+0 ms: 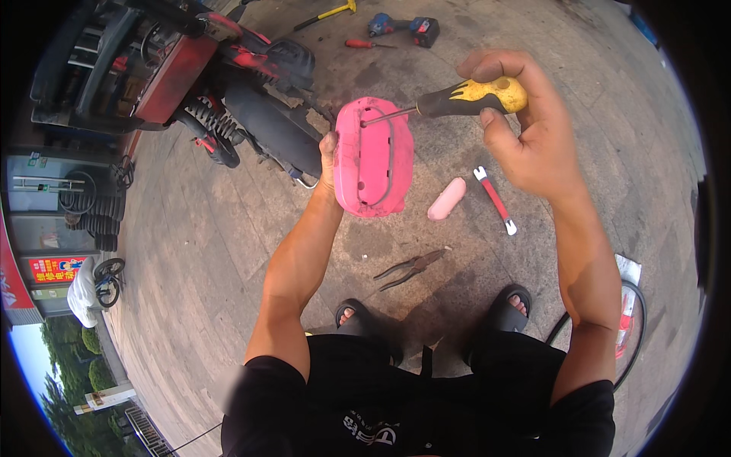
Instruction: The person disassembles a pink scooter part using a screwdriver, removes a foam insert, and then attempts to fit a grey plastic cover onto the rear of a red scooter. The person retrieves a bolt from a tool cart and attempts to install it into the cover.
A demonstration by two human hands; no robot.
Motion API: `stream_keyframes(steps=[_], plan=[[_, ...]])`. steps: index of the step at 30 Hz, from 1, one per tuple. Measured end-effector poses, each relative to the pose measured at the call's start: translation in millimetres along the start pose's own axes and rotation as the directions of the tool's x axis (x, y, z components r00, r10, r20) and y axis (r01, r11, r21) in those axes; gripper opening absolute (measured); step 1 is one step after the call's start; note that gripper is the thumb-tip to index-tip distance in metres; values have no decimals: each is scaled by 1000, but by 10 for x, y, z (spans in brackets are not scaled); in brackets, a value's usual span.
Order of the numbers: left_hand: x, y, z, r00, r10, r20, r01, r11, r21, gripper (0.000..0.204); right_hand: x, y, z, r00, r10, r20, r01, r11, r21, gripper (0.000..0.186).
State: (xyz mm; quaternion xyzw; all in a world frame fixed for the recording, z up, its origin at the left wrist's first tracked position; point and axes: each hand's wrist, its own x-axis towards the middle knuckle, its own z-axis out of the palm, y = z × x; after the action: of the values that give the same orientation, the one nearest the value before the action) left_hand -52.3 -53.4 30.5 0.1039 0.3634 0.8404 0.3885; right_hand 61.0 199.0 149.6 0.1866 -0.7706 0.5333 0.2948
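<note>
The clothing is a black short-sleeved cloth shirt [476,415] with a white printed logo [371,432], plus black open-toed slip-on sandals [365,323].

Tally: I count one yellow-and-black-handled screwdriver [461,97] plus one red-handled screwdriver [359,43], total two; one rounded pink plastic casing [373,167]; one small oblong pink piece [447,199]; one red double-ended wrench [494,198]; one pair of dark metal pliers [415,266]; one blue-and-black power tool [387,24]; one yellow-and-black hammer [329,14]; my two black sandals [501,314]

Free room right of pink housing [376,161] — screwdriver [474,97] across the top
</note>
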Motion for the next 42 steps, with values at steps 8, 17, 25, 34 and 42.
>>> stream_keyframes(steps=[8, 17, 25, 34, 42], plan=[[90, 30, 38, 996, 79, 26, -76, 992, -98, 93, -49, -69, -87, 994, 50, -99, -43, 996, 73, 27], [66, 88, 82, 992, 97, 76, -85, 984, -156, 100, -62, -146, 73, 998, -26, -49, 31, 996, 85, 30], [18, 119, 178, 991, 103, 91, -89, 985, -144, 96, -34, -381, 153, 983, -176, 51, 179, 983, -45, 28], [17, 90, 114, 991, 94, 92, -83, 989, -123, 93, -13, -401, 147, 960, -238, 148, 247, 968, -46, 33], [66, 59, 109, 988, 77, -136, -86, 994, -63, 86, 7, -382, 76, 995, 103, 5, -97, 945, -313, 26]])
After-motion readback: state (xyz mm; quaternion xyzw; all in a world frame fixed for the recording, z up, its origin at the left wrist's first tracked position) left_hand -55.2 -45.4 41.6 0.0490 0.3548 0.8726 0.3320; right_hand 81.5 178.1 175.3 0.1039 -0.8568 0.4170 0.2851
